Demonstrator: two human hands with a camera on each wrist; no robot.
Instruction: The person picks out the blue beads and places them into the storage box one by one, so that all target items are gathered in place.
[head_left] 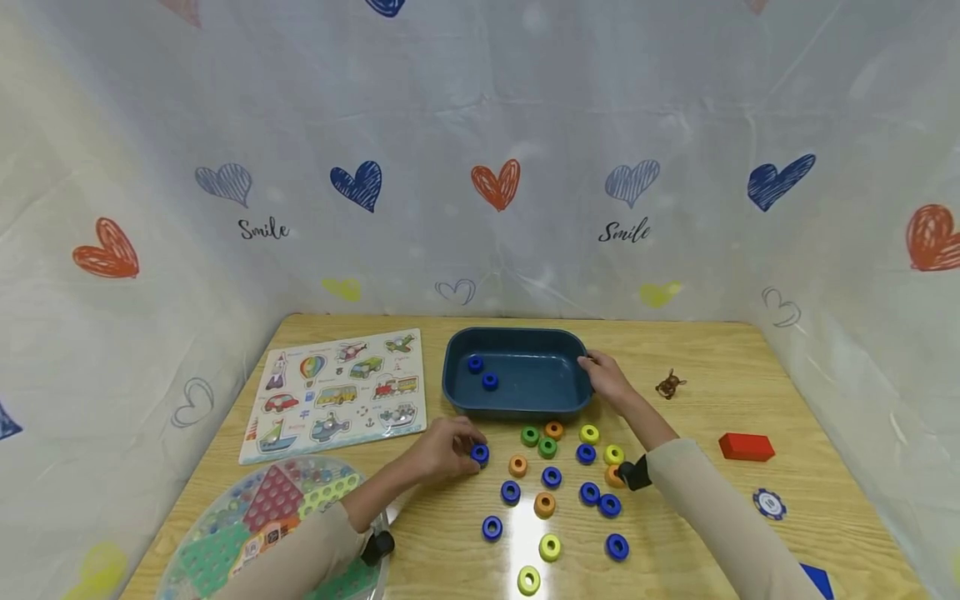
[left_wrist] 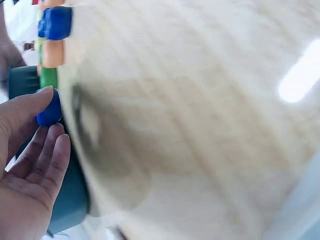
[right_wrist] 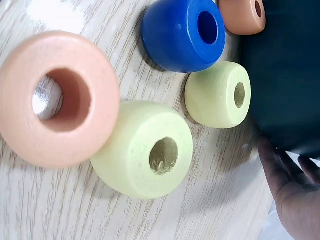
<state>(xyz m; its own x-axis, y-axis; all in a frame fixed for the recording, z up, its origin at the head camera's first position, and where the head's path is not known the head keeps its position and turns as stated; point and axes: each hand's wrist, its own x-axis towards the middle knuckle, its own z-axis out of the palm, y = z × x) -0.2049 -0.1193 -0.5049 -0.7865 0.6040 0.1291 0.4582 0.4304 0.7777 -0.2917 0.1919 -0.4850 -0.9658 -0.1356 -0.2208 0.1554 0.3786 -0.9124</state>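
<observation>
My left hand [head_left: 447, 451] pinches a blue ring-shaped bead [head_left: 479, 454] between thumb and fingers, just in front of the dark teal tray [head_left: 517, 412]. In the left wrist view the same blue bead [left_wrist: 49, 111] shows between the thumb and fingertips. My right hand [head_left: 606, 379] grips the tray's right end, partly hidden behind the rim in the right wrist view. Inside the tray, at its left, lie two blue beads [head_left: 490, 381]. Several loose beads in blue, green, orange and yellow spread over the table before it, including a green bead [head_left: 547, 448] and a yellow bead [head_left: 550, 547].
A picture puzzle board [head_left: 333, 396] lies left of the tray. Nearer, a clear round-edged bag [head_left: 225, 533] of colourful pieces sits under the left forearm. On the right are a small brown figure [head_left: 670, 384], a red block [head_left: 746, 447], a poker chip [head_left: 769, 503] and a blue piece [head_left: 817, 579].
</observation>
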